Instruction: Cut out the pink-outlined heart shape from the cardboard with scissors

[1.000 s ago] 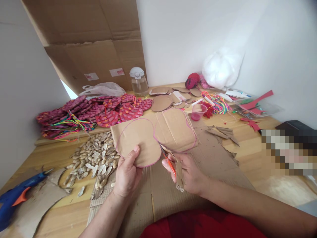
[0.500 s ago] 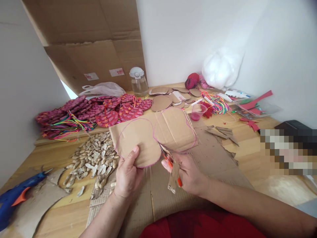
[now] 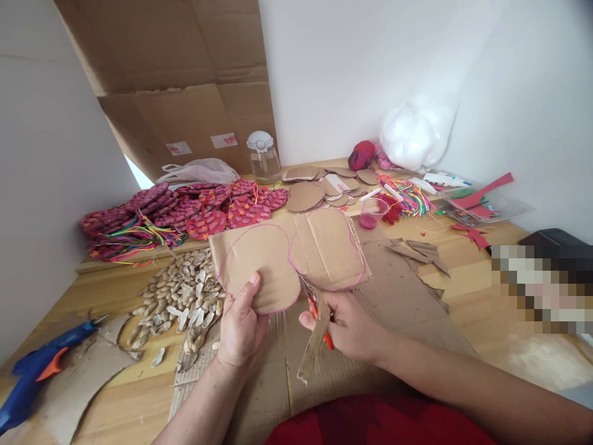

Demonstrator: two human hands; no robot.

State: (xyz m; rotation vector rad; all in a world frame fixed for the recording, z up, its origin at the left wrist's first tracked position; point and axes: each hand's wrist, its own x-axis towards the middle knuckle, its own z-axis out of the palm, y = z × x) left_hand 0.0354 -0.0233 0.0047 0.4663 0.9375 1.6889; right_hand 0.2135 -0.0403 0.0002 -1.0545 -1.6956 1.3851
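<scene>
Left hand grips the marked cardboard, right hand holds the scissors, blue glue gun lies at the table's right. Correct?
Not quite: the head view shows the blue glue gun at the table's left. The left hand does grip the marked cardboard, and the right hand holds the scissors.

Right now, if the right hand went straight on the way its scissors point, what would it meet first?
The right hand would probably meet the cardboard sheet first, where the scissors reach into its notched near edge; depth is unclear.

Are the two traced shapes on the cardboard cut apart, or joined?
Joined: above the scissors, the cardboard sheet in the left hand runs unbroken from one traced shape to the other.
</scene>
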